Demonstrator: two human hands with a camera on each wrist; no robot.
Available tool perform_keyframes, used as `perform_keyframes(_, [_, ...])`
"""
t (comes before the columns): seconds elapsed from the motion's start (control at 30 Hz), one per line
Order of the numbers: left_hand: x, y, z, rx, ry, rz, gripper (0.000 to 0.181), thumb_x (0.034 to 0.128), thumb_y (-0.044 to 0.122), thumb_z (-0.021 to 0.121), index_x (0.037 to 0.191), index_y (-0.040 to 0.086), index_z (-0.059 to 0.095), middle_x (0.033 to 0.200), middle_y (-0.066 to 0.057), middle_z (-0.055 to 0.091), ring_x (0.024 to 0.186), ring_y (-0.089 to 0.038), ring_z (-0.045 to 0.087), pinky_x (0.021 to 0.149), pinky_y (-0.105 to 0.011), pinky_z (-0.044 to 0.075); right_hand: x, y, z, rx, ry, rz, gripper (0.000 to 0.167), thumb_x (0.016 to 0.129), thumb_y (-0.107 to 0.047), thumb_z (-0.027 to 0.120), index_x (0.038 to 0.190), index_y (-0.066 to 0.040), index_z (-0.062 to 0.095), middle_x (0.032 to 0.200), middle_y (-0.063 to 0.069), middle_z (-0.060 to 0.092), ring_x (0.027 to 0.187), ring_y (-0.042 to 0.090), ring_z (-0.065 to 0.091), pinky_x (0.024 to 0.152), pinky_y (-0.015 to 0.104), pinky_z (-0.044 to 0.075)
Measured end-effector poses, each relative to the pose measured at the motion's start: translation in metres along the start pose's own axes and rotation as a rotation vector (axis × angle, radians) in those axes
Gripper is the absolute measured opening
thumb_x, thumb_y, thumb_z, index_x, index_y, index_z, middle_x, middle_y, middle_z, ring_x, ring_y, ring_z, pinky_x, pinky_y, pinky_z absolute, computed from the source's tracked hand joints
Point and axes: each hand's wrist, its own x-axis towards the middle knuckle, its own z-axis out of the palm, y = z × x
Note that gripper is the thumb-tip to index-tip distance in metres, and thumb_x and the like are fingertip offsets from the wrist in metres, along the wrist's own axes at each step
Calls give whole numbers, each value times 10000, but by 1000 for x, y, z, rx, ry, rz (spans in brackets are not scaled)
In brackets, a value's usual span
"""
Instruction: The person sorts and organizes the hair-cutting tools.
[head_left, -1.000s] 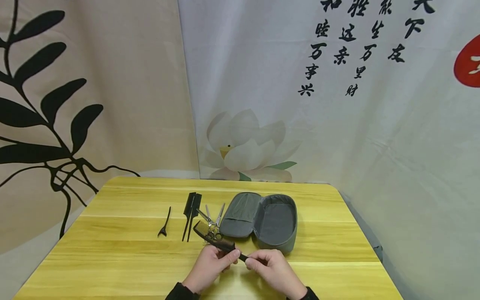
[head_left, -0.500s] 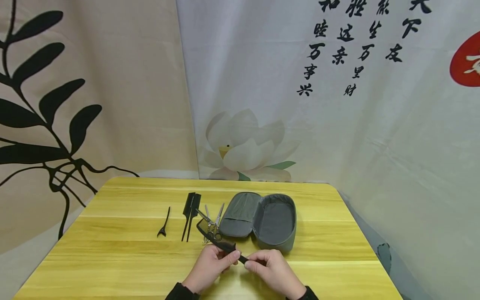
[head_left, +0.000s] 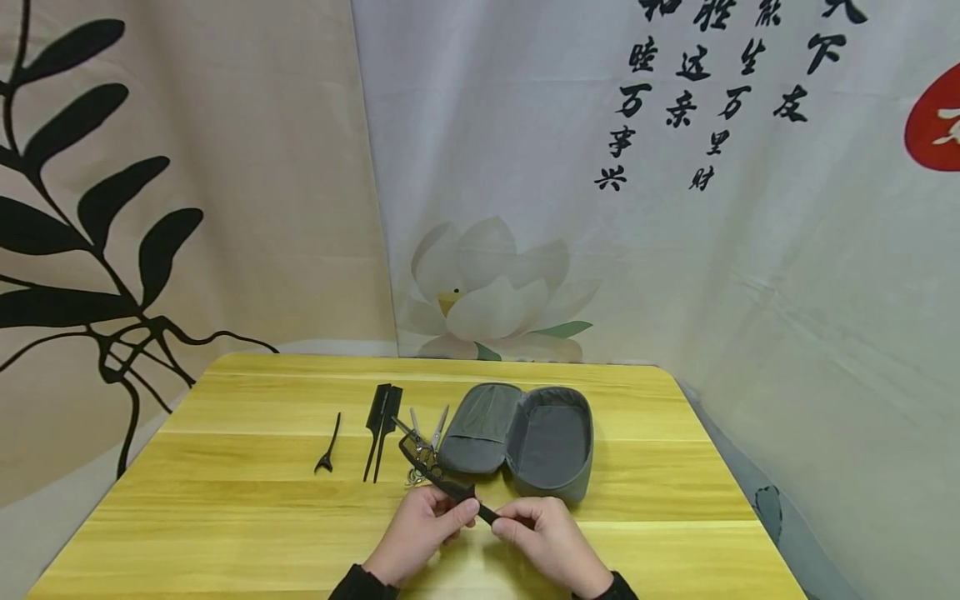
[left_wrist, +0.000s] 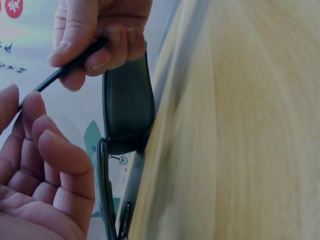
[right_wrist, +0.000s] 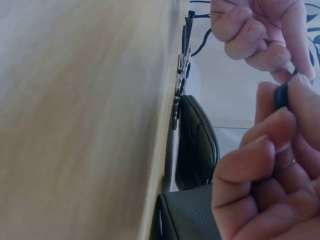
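A black comb [head_left: 442, 481] is held in the air above the table, toothed end up and to the left, handle down to the right. My left hand [head_left: 423, 529] pinches it between thumb and fingers near the middle. The handle's end lies between thumb and fingers of my right hand [head_left: 551, 542]. In the left wrist view the handle [left_wrist: 65, 69] runs between the left hand [left_wrist: 45, 175] and the right hand [left_wrist: 100, 37]. The right wrist view shows the right hand [right_wrist: 275, 175] near the camera on the handle tip [right_wrist: 282, 96], the left hand [right_wrist: 260, 35] beyond.
Behind the comb stands an open grey case [head_left: 558, 446], its lid [head_left: 480, 429] laid out to the left. Metal scissors [head_left: 437, 433] lie beside the lid. Further left are two black combs [head_left: 384, 417] and a black clip [head_left: 327, 454] on the wooden table [head_left: 225, 483].
The comb has turned about its length, so its teeth show narrower, and its toothed end has shifted slightly right. Both hands remain in nearly the same place.
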Motion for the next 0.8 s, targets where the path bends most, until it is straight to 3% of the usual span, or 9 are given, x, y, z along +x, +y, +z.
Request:
perform_keyframes(0.13, [1,-2,-1,-5,-14,25,331,1013,195,754,1101,-119,698,860,54,705,679,-32,586,631,-185,492,0,0,-2,20,24,13,232,1015,-264,735,1023,-47,817,890,96,788,685,-59,547,604,176,485])
perform_keyframes(0.27, [2,-4,-2,-24,-18,17,379,1021,199,743,1159,-149,678,920,-3,735,724,-61,654,673,-210,561,1,0,-3,28,59,54,220,1006,-260,749,1011,-51,816,842,87,763,644,-52,521,573,168,460])
perform_keyframes(0.37, [4,-5,-2,-78,1,-21,424,1039,215,720,1209,-168,656,967,-61,761,778,-108,698,704,-243,607,2,0,-4,40,78,92,225,996,-267,763,1007,-48,815,835,84,756,645,-42,526,577,168,458])
perform_keyframes(0.57, [6,-8,-1,-217,61,-126,474,1092,278,641,1288,-153,607,1046,-58,766,862,-128,707,766,-279,634,1,-3,-4,102,95,145,261,1010,-247,748,1034,9,796,888,147,776,700,-13,592,612,181,493])
perform_keyframes(0.8, [7,-10,1,-323,42,-174,602,1109,327,599,1398,-192,498,1196,-150,729,931,-159,719,851,-314,642,2,-1,-4,112,113,181,262,1014,-259,748,1029,-3,799,892,128,778,704,0,602,625,190,503])
